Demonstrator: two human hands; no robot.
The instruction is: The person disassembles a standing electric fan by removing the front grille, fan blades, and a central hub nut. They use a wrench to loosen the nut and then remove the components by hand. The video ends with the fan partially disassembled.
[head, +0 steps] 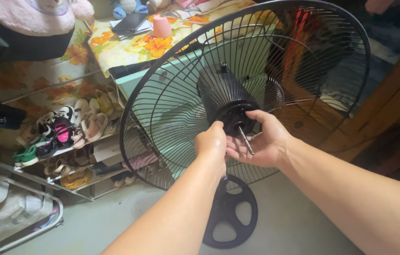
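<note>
A standing fan with its black wire rear guard [162, 94] faces me, blade and front cover off. At the centre sits the black motor housing [221, 89] with a round black nut [235, 120] and a bare metal shaft [246, 140] pointing toward me. My left hand [211, 144] pinches the left edge of the nut. My right hand [263, 139] curls round its right side, fingers over the top, with the shaft lying across the palm. The fan's round black base [230, 212] stands on the grey floor below my arms.
A shoe rack [63, 137] with several pairs stands at the left. Behind the fan is a teal cabinet under a floral cloth [129, 47] with a pink cup [161, 26]. White baskets [1, 208] sit at lower left; wooden furniture [389, 108] is on the right.
</note>
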